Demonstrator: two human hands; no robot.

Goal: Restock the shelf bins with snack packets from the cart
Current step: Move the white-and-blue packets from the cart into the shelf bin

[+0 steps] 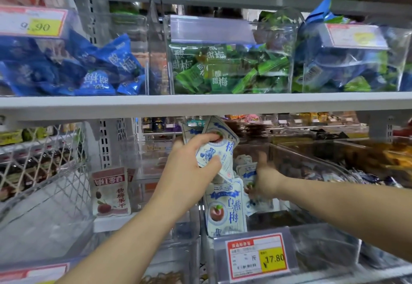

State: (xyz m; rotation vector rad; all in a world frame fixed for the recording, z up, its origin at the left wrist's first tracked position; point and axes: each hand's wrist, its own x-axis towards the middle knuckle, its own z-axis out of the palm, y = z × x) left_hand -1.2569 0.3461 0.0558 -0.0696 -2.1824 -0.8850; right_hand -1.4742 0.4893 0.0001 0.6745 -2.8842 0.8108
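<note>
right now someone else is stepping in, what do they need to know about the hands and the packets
Left hand: grips a bunch of white-and-blue packets above the clear bin with the 17.80 tag.
Right hand: down among the packets in that bin; blurred, grip unclear.
Done: one upright packet and others are in the bin.
Left: put the held bunch in. The cart is out of view.

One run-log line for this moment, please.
phase: stocking lower shelf | left hand: holds white-blue packets | right hand: among binned packets in clear bin, hold unclear (blurred)
</note>
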